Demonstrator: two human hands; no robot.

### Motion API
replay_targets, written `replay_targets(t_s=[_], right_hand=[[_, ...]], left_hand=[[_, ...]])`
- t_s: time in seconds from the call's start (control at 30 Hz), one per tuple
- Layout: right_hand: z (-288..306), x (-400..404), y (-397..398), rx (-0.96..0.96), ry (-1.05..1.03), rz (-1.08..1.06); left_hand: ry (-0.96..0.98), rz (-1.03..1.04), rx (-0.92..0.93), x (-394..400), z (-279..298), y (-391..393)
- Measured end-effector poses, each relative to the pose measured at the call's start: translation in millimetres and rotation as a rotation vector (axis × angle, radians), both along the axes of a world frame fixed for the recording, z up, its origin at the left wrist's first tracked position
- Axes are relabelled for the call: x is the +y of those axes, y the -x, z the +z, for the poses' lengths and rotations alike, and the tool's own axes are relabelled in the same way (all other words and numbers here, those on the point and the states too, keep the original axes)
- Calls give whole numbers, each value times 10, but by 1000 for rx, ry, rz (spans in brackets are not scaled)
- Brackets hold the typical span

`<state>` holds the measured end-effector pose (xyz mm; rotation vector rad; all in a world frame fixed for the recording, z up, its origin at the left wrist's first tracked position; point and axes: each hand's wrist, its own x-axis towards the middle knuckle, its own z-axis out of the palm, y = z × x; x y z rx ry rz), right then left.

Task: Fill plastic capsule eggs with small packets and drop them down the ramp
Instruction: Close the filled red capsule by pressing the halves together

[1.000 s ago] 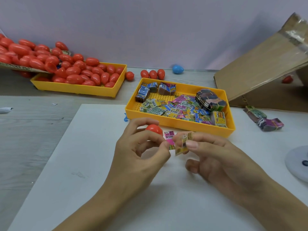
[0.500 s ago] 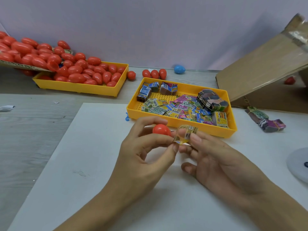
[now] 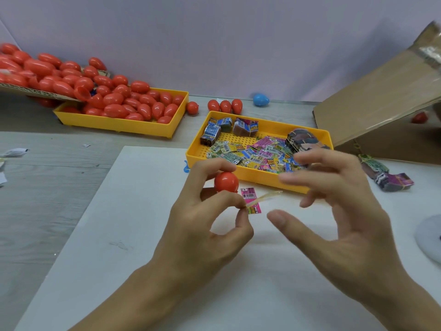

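The right hand has let go and drawn back to the right, fingers spread and blurred, where half a second ago it met the left hand at the packet. The left hand cradles the small red plastic capsule egg and pinches a thin yellowish folded packet by its left end; a pink printed packet lies on the white board beneath. The packet looks light and limp, best held at an end; the egg seems smooth, rigid and apt to slip. The near yellow plastic tray holds loose and bundled packets; the far-left yellow tray is heaped with red eggs. The cardboard ramp rises at right.
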<state>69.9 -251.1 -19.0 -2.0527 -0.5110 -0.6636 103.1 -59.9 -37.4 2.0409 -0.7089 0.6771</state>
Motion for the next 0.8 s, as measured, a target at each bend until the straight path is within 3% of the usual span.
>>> replay_targets(t_s=[0.1, 0.23, 0.5, 0.8], right_hand=[[-12, 4, -5, 50, 91, -38], [9, 1, -21, 232, 49, -8], [61, 46, -15, 574, -410, 100], [54, 108, 12, 638, -434, 86]], left_hand=[[3, -13, 11, 2, 1, -1], [10, -82, 59, -4, 28, 12], [349, -299, 435, -14, 59, 54], [434, -322, 498, -49, 44, 67]])
